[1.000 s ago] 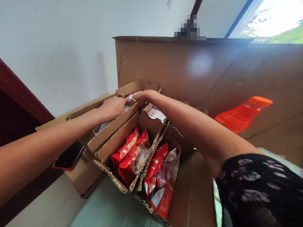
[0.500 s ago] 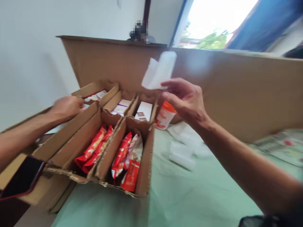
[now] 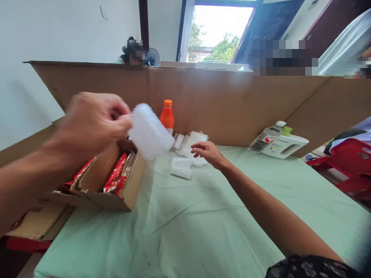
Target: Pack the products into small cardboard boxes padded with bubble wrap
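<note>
My left hand (image 3: 95,117), blurred, is raised over the cardboard box at the left. Its thumb and fingers pinch the edge of a white translucent packet (image 3: 150,133) that looks like folded plastic. My right hand (image 3: 211,153) is over the table with fingers apart and slightly curled, holding nothing I can see. Just left of it and under it lies a small pile of similar white packets (image 3: 189,141), with one packet (image 3: 181,167) nearer to me. In the divided cardboard box (image 3: 135,185), red snack bags (image 3: 116,173) stand in the front compartments; my left arm hides much of the rest.
An orange bottle (image 3: 167,116) stands against a tall cardboard wall (image 3: 220,104). At the back right, a clear bottle (image 3: 265,139) leans by a white jug (image 3: 285,146). Green cloth (image 3: 185,224) covers the table. A red chair (image 3: 348,162) is at the right; a person's head shows beyond the wall.
My left hand has come up out of the box and now holds a white packet. My right hand, which held a white packet, is now empty and lower. The view has turned right.
</note>
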Action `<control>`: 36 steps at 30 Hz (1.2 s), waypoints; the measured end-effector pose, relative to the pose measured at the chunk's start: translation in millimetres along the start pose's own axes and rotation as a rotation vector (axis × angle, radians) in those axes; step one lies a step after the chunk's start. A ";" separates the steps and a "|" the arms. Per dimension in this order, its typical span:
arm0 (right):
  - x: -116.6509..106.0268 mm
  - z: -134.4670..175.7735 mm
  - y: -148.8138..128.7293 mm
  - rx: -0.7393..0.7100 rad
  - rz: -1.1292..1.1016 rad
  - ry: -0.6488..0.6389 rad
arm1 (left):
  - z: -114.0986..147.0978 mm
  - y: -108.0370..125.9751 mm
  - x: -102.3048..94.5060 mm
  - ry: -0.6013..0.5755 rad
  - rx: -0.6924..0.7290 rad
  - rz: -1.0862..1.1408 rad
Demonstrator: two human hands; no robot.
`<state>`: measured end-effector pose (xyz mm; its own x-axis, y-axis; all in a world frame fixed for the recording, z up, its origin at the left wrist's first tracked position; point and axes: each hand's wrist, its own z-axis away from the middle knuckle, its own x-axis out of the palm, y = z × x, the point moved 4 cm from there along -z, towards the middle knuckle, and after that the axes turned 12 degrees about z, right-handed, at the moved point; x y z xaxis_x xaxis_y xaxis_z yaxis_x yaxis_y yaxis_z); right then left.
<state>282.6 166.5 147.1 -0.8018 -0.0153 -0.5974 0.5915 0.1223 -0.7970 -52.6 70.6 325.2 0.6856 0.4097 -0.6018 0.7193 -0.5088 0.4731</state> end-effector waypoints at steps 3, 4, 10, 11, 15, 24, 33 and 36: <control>-14.7 23.7 21.2 0.025 -0.015 0.004 | -30.3 47.1 86.9 -0.122 0.053 -0.212; -18.5 30.8 30.5 0.037 -0.020 0.011 | -37.6 50.9 115.4 -0.141 0.063 -0.278; -27.3 72.3 89.9 0.107 -0.005 -0.025 | 24.7 20.8 260.5 -0.598 -0.070 -0.225; -27.4 79.4 98.9 0.114 0.006 -0.048 | 51.2 17.4 271.8 -0.642 -0.086 -0.203; -18.0 103.0 121.9 0.072 0.164 -0.161 | 152.5 9.8 278.3 -0.698 -0.120 -0.100; 86.1 72.3 73.0 -0.317 0.458 -0.259 | 156.2 -40.4 303.1 -0.580 -0.210 0.023; 100.6 -25.1 74.2 -0.165 0.557 -0.168 | 155.7 -34.4 298.5 -0.489 -0.272 0.044; 87.9 0.3 77.2 -0.165 0.550 -0.170 | 193.2 -0.9 227.2 -0.209 -0.063 0.067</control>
<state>257.8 174.2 33.1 -0.3492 -0.0625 -0.9350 0.8837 0.3098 -0.3507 80.7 17.8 63.7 0.6984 0.2072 -0.6851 0.6831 -0.4787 0.5516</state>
